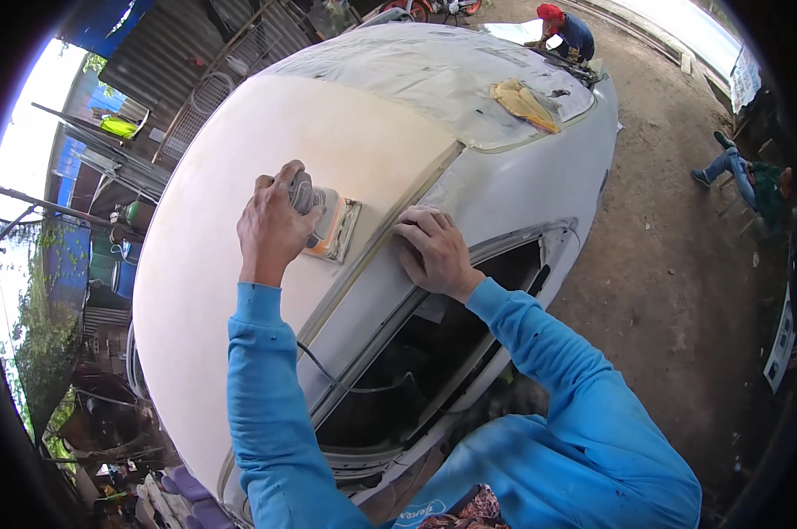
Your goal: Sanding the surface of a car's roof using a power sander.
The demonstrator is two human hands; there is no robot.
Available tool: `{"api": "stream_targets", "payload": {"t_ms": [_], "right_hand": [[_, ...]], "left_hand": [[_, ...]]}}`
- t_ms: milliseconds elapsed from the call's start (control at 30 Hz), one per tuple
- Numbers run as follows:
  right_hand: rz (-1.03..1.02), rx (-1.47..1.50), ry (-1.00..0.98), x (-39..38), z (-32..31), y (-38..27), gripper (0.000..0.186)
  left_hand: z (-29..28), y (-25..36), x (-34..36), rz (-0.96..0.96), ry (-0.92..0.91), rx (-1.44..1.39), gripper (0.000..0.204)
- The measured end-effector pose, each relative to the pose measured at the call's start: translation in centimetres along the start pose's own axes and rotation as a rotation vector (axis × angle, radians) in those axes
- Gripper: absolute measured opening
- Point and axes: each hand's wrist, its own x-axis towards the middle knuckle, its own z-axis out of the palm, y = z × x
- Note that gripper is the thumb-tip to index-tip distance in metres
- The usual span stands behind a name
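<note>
My left hand (272, 216) is closed around the grey top of a power sander (329, 225) with an orange band and a square pad. The pad sits on the cream-coloured roof (231, 150) of a car, near the long channel along its edge. Beside the sander, my right hand (433, 251) rests on the roof edge above the side window, with bent fingers touching the channel. No object shows in it, though the space beneath its palm is hidden. A thin dark cable (354, 389) runs from the roof across the dark side window (416, 375).
Plastic sheeting (407, 66) covers the windshield area, with a yellowish cloth (526, 104) on it. Beyond the hood a person in a red head covering (573, 33) bends down. Another person (751, 181) sits at the right on dirt ground (663, 264). Corrugated metal sheets (178, 66) stand left.
</note>
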Motion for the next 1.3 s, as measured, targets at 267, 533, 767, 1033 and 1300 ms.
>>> {"api": "stream_targets", "payload": {"t_ms": [267,533,767,1033,1300], "right_hand": [[-0.054,0.173,-0.05,-0.2,-0.8,1.9,0.033],[-0.052,0.14,-0.01,0.3,-3.8,6.1,0.033],[-0.046,0.067,0.053,1.7,-4.2,8.8,0.026],[-0.043,0.042,0.025,1.7,-4.1,8.8,0.024],[-0.052,0.076,0.016,1.5,-4.4,9.3,0.026]], "left_hand": [[1.3,4.2,4.3,0.014,0.005,0.029,0.068],[2.7,4.7,8.4,-0.017,0.048,0.051,0.071],[1.3,5.6,5.8,-0.041,0.011,0.073,0.069],[2.0,8.7,6.8,-0.018,-0.017,0.053,0.07],[2.8,3.8,10.5,-0.092,0.025,0.089,0.071]]}}
